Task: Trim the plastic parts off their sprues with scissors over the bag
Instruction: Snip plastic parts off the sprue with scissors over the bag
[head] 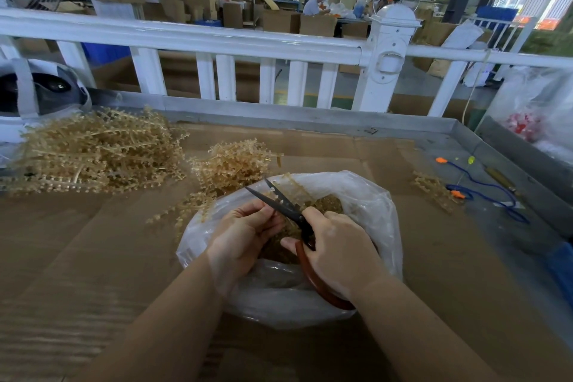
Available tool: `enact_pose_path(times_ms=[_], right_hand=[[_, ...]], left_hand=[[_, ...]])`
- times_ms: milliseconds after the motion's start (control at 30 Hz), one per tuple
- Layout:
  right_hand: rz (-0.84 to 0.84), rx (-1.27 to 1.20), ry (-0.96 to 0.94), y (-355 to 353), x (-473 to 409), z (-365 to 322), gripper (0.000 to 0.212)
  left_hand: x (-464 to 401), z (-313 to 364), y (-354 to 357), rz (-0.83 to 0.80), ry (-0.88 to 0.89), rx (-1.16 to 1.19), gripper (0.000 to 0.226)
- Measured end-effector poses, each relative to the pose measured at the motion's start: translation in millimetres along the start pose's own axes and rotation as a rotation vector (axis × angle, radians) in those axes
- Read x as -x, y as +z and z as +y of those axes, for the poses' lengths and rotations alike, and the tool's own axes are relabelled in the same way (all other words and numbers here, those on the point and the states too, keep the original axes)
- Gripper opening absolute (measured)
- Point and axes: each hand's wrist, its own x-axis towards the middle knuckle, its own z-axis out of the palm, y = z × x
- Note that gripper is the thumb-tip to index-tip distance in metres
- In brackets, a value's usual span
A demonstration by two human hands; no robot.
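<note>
fingers around scissors over bag

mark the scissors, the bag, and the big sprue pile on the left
scissors [283, 203]: head view, on the dark blades, open above the bag.
bag [376, 211]: head view, on the clear plastic rim at the right side.
big sprue pile [93, 152]: head view, on the middle of the tan heap.

Two bare forearms reaching in from the lower edge, no sleeves in view, bare left hand with no glove or ring, bare right hand likewise ungloved, wrists without watch or band
</note>
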Motion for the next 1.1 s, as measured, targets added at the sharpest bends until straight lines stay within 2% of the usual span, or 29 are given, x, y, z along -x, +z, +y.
enact_pose_path(times_ms=[200, 467, 567, 1100], right_hand=[[-0.012, -0.042, 0.018, 6, 0, -3, 0.042], [-0.032, -0.046, 0.021, 4, -2, -5, 0.041], [-0.042, -0.043, 0.017, 2, -2, -5, 0.042], [-0.027, -0.072, 0.012, 0, 0, -4, 0.043]], left_hand=[[0, 0, -1, -0.036, 0.0, -0.019, 0.019], [-5, -2, -2, -0.032, -0.001, -0.014, 0.014], [-7, -3, -4, -0.052, 0.001, -0.02, 0.003], [-9, -5, -7, -0.055, -0.027, -0.059, 0.006]])
